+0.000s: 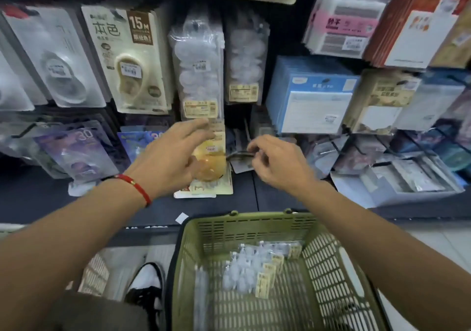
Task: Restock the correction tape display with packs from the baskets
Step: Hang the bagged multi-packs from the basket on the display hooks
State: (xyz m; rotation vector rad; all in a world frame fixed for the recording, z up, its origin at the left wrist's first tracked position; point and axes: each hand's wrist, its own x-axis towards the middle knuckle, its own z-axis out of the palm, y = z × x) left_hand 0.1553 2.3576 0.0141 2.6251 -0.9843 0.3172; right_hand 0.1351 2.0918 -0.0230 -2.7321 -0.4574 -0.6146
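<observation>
Fingers of the left hand (pixel 170 152) spread loosely over a yellow pack (pixel 210 163) hanging low on the display, touching its clear front. The right hand (pixel 277 163) curls and pinches a bare metal hook (pixel 238 154) just beside it. Clear packs (pixel 251 267) with tan labels lie heaped in the green basket (pixel 257 225) below the arms. Hanging stock crowds both sides; dark shelf (pixel 277 199) lies beneath the hook.

Black-and-white sneaker (pixel 146 286) on pale tiled floor (pixel 433 239), below the hands' level; small white paper scrap (pixel 182 218) on dark shelf ledge (pixel 51 198), just beneath the wrists.
</observation>
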